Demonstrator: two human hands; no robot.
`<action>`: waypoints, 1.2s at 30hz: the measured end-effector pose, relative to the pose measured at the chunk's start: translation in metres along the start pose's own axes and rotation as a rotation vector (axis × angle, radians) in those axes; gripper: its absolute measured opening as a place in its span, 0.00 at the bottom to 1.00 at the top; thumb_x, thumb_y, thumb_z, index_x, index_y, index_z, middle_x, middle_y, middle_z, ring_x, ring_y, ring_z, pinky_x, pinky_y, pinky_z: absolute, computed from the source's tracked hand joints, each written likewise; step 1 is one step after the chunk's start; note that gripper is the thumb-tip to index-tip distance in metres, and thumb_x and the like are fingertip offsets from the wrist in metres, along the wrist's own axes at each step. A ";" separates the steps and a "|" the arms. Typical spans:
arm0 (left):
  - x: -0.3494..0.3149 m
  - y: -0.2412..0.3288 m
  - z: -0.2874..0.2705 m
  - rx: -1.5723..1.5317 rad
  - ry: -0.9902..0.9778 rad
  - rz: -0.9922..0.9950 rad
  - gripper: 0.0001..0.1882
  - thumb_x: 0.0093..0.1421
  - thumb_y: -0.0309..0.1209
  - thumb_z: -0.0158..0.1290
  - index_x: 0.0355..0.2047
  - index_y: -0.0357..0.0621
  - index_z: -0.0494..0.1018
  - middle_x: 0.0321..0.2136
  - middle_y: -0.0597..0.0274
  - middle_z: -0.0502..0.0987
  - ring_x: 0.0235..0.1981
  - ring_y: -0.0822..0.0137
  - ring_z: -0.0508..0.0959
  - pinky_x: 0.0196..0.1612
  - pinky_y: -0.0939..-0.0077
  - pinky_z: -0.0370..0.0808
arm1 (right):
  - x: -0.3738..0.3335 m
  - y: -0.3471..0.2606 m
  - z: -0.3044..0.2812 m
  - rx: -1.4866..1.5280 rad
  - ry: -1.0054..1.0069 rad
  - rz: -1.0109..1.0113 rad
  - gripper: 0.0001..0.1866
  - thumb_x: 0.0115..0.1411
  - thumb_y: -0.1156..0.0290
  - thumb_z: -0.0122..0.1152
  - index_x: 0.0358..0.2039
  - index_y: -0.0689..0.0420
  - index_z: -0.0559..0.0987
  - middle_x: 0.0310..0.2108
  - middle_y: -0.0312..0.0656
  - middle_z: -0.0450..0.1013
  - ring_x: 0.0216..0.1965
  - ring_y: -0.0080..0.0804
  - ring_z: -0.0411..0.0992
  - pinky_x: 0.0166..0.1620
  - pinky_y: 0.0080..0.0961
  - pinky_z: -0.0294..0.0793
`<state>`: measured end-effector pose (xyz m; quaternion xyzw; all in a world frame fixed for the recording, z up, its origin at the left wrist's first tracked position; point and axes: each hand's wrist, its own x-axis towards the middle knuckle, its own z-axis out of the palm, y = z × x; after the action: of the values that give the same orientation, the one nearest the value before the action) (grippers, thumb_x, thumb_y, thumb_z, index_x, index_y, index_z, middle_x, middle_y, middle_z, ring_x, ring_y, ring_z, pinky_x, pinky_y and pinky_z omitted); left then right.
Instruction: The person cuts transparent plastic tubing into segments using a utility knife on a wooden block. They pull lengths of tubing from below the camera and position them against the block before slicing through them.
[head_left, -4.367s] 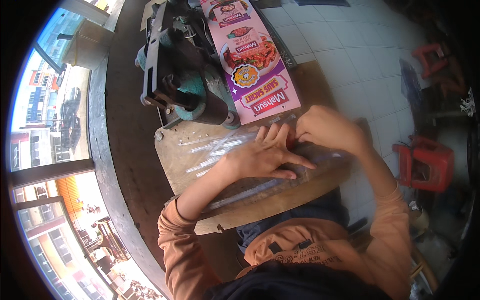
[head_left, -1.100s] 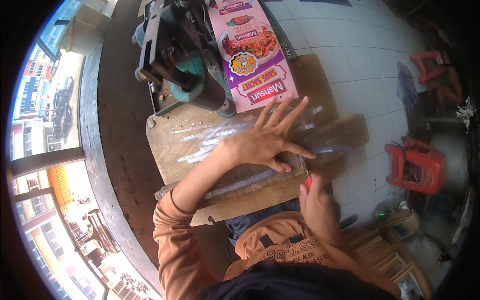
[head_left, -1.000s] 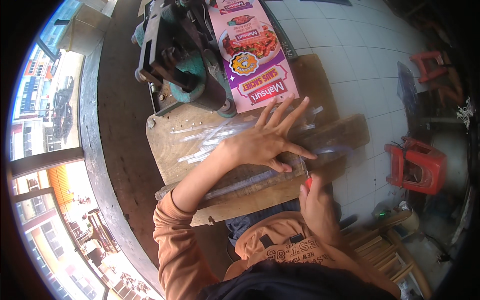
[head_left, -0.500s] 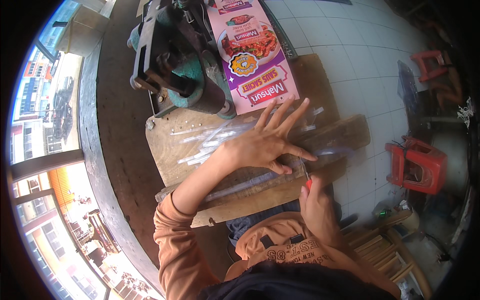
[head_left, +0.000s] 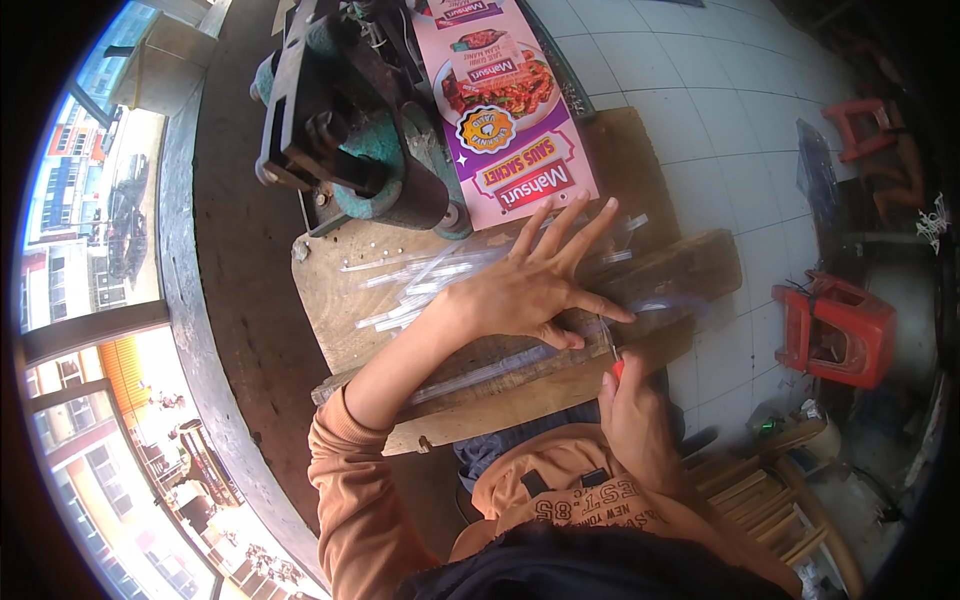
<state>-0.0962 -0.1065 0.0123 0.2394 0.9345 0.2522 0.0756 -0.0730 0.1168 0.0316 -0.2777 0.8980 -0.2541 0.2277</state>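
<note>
My left hand [head_left: 525, 292] lies with its fingers spread, pressing down over a thick wooden plank [head_left: 705, 268] and the thin clear plastic on it. Close to its thumb, my right hand [head_left: 636, 408] grips a knife [head_left: 618, 370] with a red handle. The slim metal blade points away from me and meets the plastic at the plank. A long clear plastic strip [head_left: 478, 374] runs leftward along the plank's near side. Beyond my left wrist, several cut clear plastic strips [head_left: 408, 305] lie loosely piled on the wooden tabletop [head_left: 335, 325].
A worn green metal machine [head_left: 385, 195] stands at the far left of the tabletop, beside a pink printed packaging sheet [head_left: 515, 150]. Red plastic stools [head_left: 850, 335] sit on the tiled floor to the right. Near them is a slatted wooden seat [head_left: 760, 490].
</note>
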 end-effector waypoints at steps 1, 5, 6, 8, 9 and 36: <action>0.000 0.000 0.000 -0.002 0.004 0.002 0.30 0.44 0.60 0.52 0.52 0.88 0.65 0.65 0.42 0.30 0.64 0.34 0.33 0.63 0.41 0.38 | 0.000 -0.001 0.000 -0.002 0.002 0.002 0.15 0.60 0.74 0.49 0.45 0.65 0.60 0.30 0.60 0.73 0.30 0.55 0.74 0.28 0.39 0.77; -0.001 0.000 0.001 0.001 0.008 0.001 0.30 0.44 0.60 0.51 0.51 0.88 0.66 0.65 0.42 0.30 0.64 0.34 0.33 0.63 0.41 0.38 | 0.000 -0.001 0.000 -0.011 0.030 -0.037 0.15 0.60 0.74 0.49 0.45 0.64 0.61 0.28 0.60 0.73 0.28 0.55 0.74 0.26 0.40 0.76; -0.001 0.000 0.001 0.004 0.007 0.000 0.30 0.44 0.60 0.51 0.51 0.88 0.66 0.65 0.42 0.31 0.64 0.34 0.33 0.63 0.41 0.38 | 0.000 -0.001 0.001 -0.012 0.022 -0.024 0.15 0.60 0.74 0.49 0.45 0.64 0.61 0.27 0.59 0.73 0.27 0.55 0.74 0.25 0.40 0.75; -0.002 0.000 0.002 0.003 0.008 -0.003 0.30 0.44 0.60 0.51 0.51 0.88 0.66 0.65 0.42 0.31 0.64 0.34 0.34 0.63 0.41 0.38 | 0.000 0.000 0.003 -0.014 0.004 0.000 0.14 0.60 0.73 0.49 0.44 0.64 0.61 0.25 0.59 0.72 0.25 0.55 0.74 0.23 0.41 0.74; -0.003 0.000 0.002 0.002 0.009 -0.005 0.30 0.44 0.60 0.51 0.51 0.88 0.66 0.65 0.42 0.31 0.64 0.34 0.34 0.63 0.41 0.38 | 0.000 0.000 0.004 -0.013 0.006 -0.004 0.14 0.60 0.73 0.49 0.44 0.64 0.61 0.24 0.59 0.72 0.24 0.55 0.73 0.22 0.41 0.74; 0.008 -0.005 -0.004 -0.146 -0.083 -0.017 0.29 0.45 0.60 0.51 0.51 0.88 0.65 0.66 0.52 0.33 0.65 0.36 0.32 0.60 0.33 0.36 | 0.018 -0.025 -0.023 -0.160 -0.310 0.354 0.14 0.63 0.61 0.43 0.43 0.56 0.62 0.27 0.53 0.74 0.29 0.53 0.74 0.28 0.47 0.73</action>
<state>-0.1063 -0.1085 0.0134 0.2358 0.9116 0.3089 0.1338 -0.0893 0.0956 0.0597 -0.1689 0.9044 -0.0925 0.3808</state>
